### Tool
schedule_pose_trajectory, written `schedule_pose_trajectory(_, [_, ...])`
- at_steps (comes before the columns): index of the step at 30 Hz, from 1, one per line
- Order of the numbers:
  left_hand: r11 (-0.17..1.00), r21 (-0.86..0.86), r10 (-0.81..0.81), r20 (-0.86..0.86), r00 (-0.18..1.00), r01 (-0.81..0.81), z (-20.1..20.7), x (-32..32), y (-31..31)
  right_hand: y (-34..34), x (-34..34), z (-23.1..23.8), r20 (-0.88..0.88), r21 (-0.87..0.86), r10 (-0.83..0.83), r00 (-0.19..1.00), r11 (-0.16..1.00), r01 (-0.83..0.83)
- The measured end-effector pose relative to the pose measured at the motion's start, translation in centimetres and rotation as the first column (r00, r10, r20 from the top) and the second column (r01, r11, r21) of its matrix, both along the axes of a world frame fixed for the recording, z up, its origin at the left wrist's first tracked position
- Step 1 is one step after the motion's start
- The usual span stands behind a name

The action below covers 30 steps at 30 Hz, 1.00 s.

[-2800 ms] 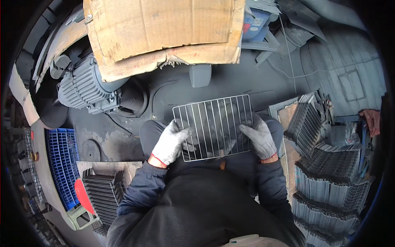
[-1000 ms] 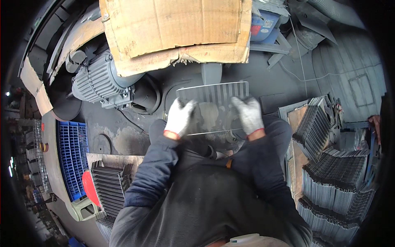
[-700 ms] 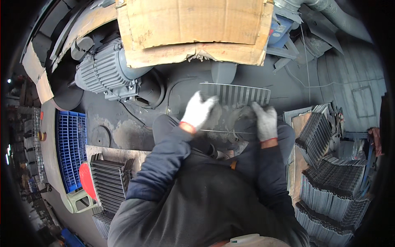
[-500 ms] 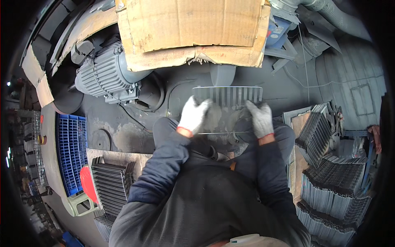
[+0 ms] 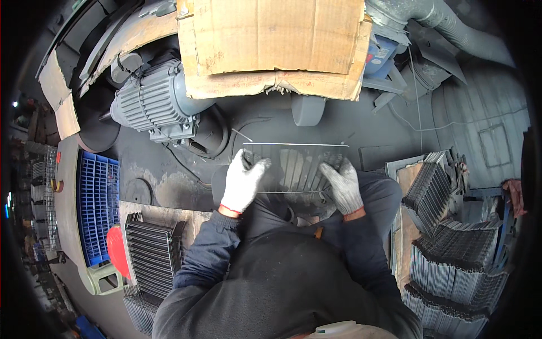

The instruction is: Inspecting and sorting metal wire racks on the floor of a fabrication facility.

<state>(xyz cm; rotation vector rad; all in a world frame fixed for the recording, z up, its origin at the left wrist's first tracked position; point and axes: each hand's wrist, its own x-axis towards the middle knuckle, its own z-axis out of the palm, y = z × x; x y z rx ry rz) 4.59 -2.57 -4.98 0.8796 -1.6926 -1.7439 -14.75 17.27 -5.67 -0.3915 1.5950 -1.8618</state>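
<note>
In front of my lap I hold a metal wire rack (image 5: 296,144), with a long bar along its far edge and another along its near edge. Its inner bars are smeared by motion. My left hand (image 5: 243,179), in a white knit glove with a red cuff, is closed on the rack's left side. On the right side, my right hand (image 5: 343,183) grips it too, in a matching glove with greyed fingertips. Beyond the rack, a grey rounded machine part (image 5: 307,110) sticks out below a cardboard sheet (image 5: 276,42).
Stacked dark racks (image 5: 151,248) stand to my left, near a blue plastic crate (image 5: 99,209). More stacked racks (image 5: 454,248) lie at my right. A grey electric motor (image 5: 152,101) sits at the far left, and a ribbed duct (image 5: 451,25) runs at the far right.
Both hands have carried the rack left and a little nearer to me. Its far bar now sits lower in view, and the rack appears more tilted. The view has shifted slightly.
</note>
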Motion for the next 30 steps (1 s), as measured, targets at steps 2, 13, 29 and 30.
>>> schedule_pose_trajectory(2, [1.0, 0.022, -0.02, -0.032, 0.999, 0.021, 1.1, -0.6, 1.1, 1.9, 0.0, 0.1, -0.03, 0.06, 0.022, 0.999, 0.998, -0.021])
schedule_pose_trajectory(13, [0.708, -0.683, -0.03, 0.224, 0.974, 0.179, 7.6, -0.6, 2.2, 2.0, 3.8, 3.1, -0.723, -0.038, -0.359, 0.59, 0.874, 0.485])
schedule_pose_trajectory(29, [0.837, 0.543, 0.269, -0.299, 0.916, -0.069, 3.7, -0.2, 8.1, 2.7, 5.9, 4.5, 0.419, -0.5, 0.008, 0.908, 0.837, 0.223])
schedule_pose_trajectory(30, [0.821, 0.57, 0.255, -0.332, 0.908, -0.023, 3.5, -0.4, 7.9, 2.9, 6.2, 4.0, 0.454, -0.491, 0.034, 0.89, 0.843, 0.219])
